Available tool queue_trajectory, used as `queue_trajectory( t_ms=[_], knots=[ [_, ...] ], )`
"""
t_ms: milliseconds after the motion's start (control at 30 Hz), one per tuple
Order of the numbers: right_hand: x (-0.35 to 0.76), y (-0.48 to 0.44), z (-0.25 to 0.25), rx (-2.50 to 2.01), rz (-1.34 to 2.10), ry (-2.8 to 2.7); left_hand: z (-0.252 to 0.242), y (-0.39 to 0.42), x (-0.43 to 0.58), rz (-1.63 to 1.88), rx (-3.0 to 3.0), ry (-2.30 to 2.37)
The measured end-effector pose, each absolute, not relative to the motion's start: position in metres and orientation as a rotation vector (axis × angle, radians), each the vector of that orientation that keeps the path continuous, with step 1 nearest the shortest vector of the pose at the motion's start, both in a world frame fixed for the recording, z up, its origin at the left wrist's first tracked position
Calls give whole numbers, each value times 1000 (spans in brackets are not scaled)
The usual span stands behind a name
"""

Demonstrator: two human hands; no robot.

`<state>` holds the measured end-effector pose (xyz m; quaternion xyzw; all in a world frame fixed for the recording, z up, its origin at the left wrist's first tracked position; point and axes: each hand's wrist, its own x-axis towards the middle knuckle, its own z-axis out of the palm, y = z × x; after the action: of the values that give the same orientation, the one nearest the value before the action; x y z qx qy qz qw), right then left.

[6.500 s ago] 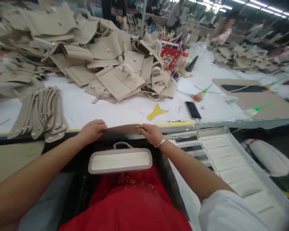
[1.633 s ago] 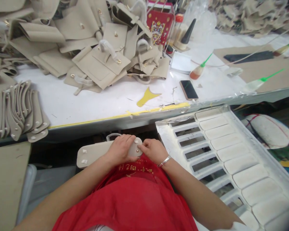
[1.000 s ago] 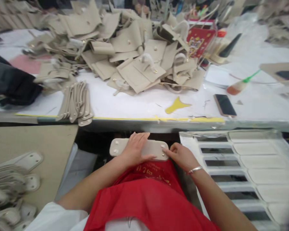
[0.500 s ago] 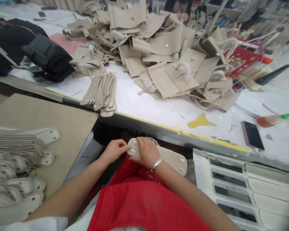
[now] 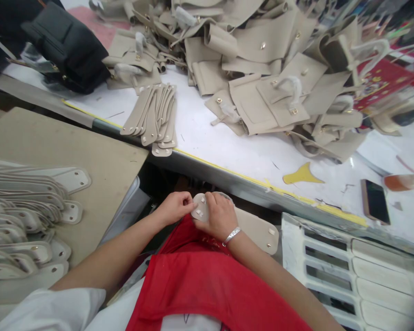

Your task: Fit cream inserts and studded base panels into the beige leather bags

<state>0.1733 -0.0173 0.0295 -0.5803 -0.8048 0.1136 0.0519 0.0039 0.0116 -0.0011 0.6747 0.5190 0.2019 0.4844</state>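
Over my lap lies a beige leather panel [image 5: 257,224], long with rounded ends, carrying small white tabs and a metal stud at its right end. Across its left part my right hand [image 5: 221,216] is closed, fingers over the top and thumb on the near edge. At the panel's left tip, my left hand [image 5: 175,207] is pinched, its thumb touching the rim beside the white tabs. Whatever sits between those fingertips besides the rim is too small to make out. A stack of similar beige strips [image 5: 155,115] rests on the table edge ahead.
Beige bag pieces [image 5: 262,87] are heaped on the white table [image 5: 200,138]. A black bag [image 5: 65,46] stands left of them. Pale panels [image 5: 27,216] cover the board at left. A phone [image 5: 375,201], a yellow scrap [image 5: 302,174] and a slotted white rack [image 5: 324,248] are at right.
The camera view has shifted, so the hands and panel appear slightly farther right. Both hands keep nearly the same hold on the panel.
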Motion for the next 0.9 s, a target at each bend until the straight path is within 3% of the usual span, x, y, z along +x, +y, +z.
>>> queue_trajectory(
  t_ms=[333, 600, 900],
  knots=[
    [205, -14, 36, -1569, 637, -2541, -2, 18, 4, 441, 1562, 1120],
    [205, -20, 36, -1709, 523, -2545, 5, 17, 3, 417, 1466, 1099],
    [207, -22, 33, -1672, 476, -2509, 28, 14, 21, 210, 1976, 1462]
  ],
)
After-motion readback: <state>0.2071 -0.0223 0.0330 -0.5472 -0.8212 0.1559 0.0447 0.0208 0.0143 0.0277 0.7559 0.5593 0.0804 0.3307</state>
